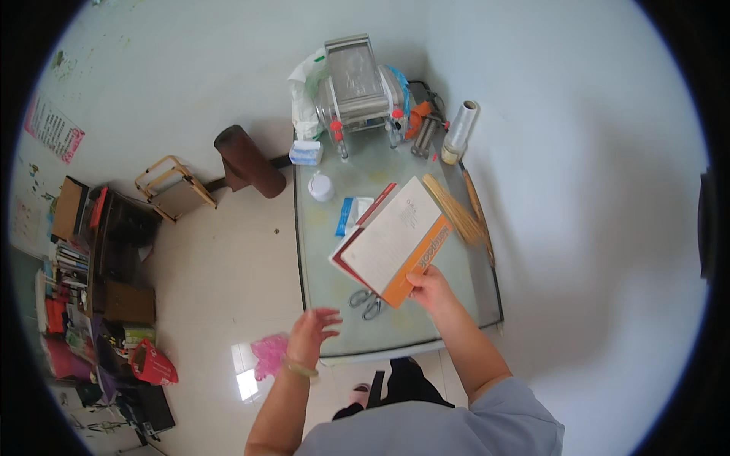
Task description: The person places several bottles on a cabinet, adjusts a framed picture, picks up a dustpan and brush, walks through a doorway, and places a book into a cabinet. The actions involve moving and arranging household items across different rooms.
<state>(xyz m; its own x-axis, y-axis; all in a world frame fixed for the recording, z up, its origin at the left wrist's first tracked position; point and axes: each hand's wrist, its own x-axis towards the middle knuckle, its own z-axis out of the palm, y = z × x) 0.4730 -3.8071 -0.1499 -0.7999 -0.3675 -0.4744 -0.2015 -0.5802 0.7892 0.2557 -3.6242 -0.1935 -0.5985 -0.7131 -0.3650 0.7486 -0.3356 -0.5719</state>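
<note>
My right hand [428, 289] grips a notebook [399, 232] by its lower right edge, thumb on top of the orange band of its pale cover. Dark red and white edges show along the notebook's left side, so more than one booklet may be held. It is tilted above the glass-topped table [334, 327]. Off the table's near left corner, my left hand [315, 334] is raised with its fingers apart and nothing in it. Dark-handled scissors [368, 304] lie on the glass, partly under the notebook. A blue and white packet [348, 216] is partly covered by it too.
A metal roller machine [357, 87] stands at the table's far end. Near it are a white round container [321, 187], a small box [306, 153] and a roll of clear film [460, 133]. A straw brush [456, 213] lies right. A pink bag [270, 355] is on the floor.
</note>
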